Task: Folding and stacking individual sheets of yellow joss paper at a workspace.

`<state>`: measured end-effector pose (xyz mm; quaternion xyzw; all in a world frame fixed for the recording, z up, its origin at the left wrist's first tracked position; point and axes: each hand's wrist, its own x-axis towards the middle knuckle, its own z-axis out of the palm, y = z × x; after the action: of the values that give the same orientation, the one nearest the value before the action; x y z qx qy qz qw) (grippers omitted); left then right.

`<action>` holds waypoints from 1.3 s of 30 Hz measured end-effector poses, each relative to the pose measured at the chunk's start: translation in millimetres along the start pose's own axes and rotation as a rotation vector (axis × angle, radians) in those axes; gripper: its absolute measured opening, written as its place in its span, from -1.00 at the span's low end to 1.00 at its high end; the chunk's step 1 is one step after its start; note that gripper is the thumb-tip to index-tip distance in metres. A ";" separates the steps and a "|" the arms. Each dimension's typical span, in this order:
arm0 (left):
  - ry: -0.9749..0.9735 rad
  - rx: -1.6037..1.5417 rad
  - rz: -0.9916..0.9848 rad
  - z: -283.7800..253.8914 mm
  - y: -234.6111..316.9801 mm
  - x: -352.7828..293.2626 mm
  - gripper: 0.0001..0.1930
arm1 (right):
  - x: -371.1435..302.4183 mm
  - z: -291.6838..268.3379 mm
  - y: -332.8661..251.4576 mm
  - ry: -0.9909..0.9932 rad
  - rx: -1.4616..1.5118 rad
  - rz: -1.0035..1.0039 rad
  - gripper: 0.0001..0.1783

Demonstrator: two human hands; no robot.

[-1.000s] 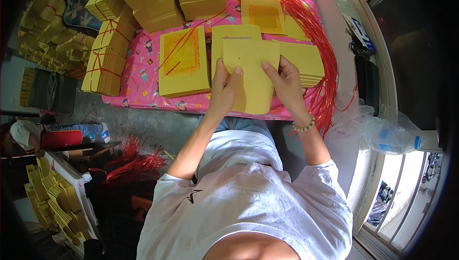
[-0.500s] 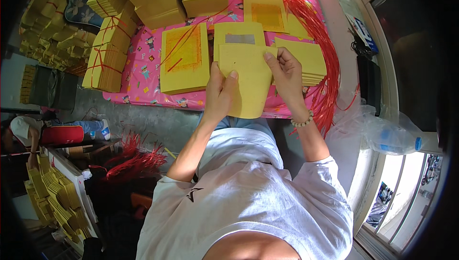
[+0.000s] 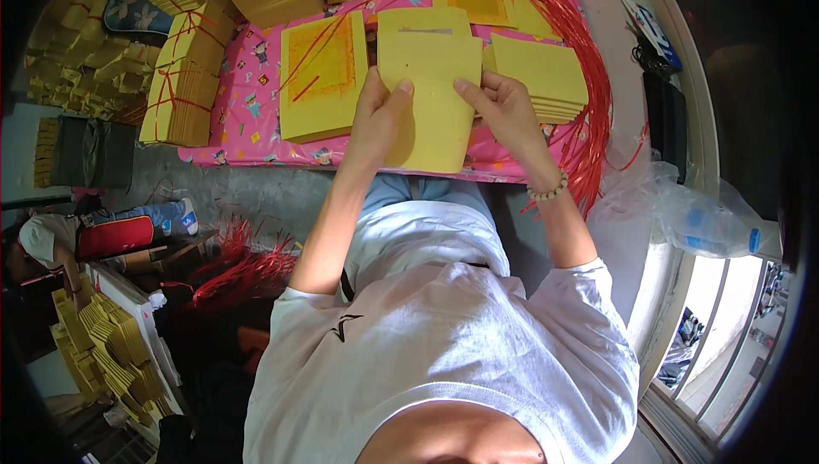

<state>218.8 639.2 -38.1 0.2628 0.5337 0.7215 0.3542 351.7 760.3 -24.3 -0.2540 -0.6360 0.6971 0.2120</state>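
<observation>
My left hand [image 3: 378,118] and my right hand [image 3: 510,110] hold a yellow paper sheet [image 3: 433,123] between them, thumbs on its face and fingers behind. Whether it is one layer or several, I cannot tell. Its near end hangs toward me in a curve at the table's front edge. Behind its far edge shows another yellow sheet [image 3: 423,18] with a grey patch, mostly covered. A stack of folded yellow paper [image 3: 537,72] lies just right of my right hand. Left of my left hand is a yellow stack with an orange-printed top [image 3: 320,72], red strips lying across it.
A pink patterned cloth [image 3: 243,110] covers the table. Tied yellow bundles [image 3: 177,106] line its left side. Long red strips [image 3: 593,114] hang over the right edge. A clear plastic bag [image 3: 699,217] sits by the window. At left, another person [image 3: 51,238] reaches toward yellow stacks [image 3: 115,345].
Both hands have moved the held sheet farther from me, over the table. It now hides most of the grey patch. The whole view has also shifted slightly.
</observation>
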 end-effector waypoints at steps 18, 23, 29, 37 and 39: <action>0.015 0.152 0.009 16.3 2.0 25.9 -0.79 | -0.7 -21.2 17.8 -0.059 -0.058 0.099 -0.66; -0.002 0.224 0.014 13.4 -4.1 28.8 -0.79 | -3.2 -24.9 27.6 -0.085 -0.056 0.008 -0.66; 0.055 0.198 0.090 15.6 -5.4 32.4 -0.78 | -14.9 -23.4 25.5 -0.100 -0.150 0.216 -0.70; 0.068 0.186 0.021 12.6 -5.9 34.6 -0.77 | -30.0 -24.8 31.9 -0.101 -0.060 0.199 -0.73; 0.042 0.189 0.053 13.9 -6.5 31.5 -0.76 | -31.7 -26.0 32.7 -0.104 -0.059 0.183 -0.74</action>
<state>211.6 673.5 -40.3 0.2939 0.5995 0.6823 0.2976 393.6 757.6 -55.8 -0.2806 -0.6404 0.7070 0.1064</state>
